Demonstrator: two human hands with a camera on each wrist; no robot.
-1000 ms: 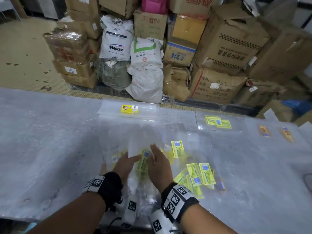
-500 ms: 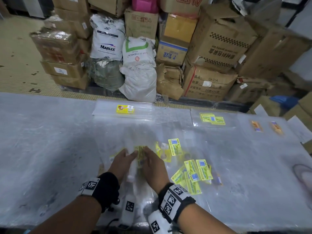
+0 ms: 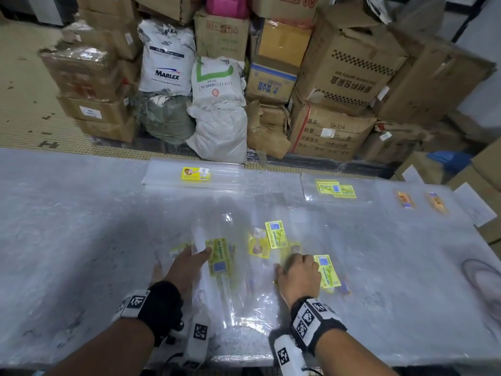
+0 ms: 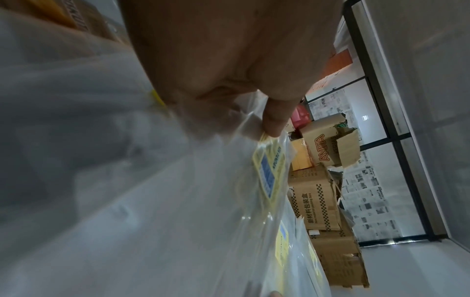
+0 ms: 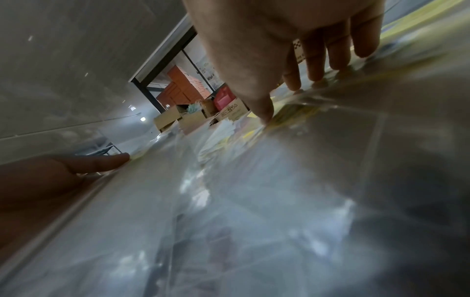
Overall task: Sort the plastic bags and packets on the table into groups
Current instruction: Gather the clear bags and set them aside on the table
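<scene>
A loose heap of clear plastic bags [image 3: 260, 267] with yellow-green labels lies in the middle of the grey table [image 3: 67, 226]. My left hand [image 3: 189, 261] pinches one clear bag with a KEK PANDAN label [image 3: 219, 257] between thumb and fingers. In the left wrist view the thumb [image 4: 274, 120] sits on that bag's edge just above the label [image 4: 269, 174]. My right hand [image 3: 298, 271] is to the right, its fingertips [image 5: 315, 74] pressing down on the heap beside another labelled bag [image 3: 328, 271].
Sorted stacks lie along the far edge: clear bags with a yellow-orange label [image 3: 195, 174], bags with green labels [image 3: 335, 188], and two orange-labelled packets [image 3: 405, 200]. Cardboard boxes [image 3: 349, 66] and sacks [image 3: 217, 104] stand beyond the table.
My hands were close together on the heap. They have moved apart: the left has drawn one labelled bag leftward, the right has shifted right onto the other bags.
</scene>
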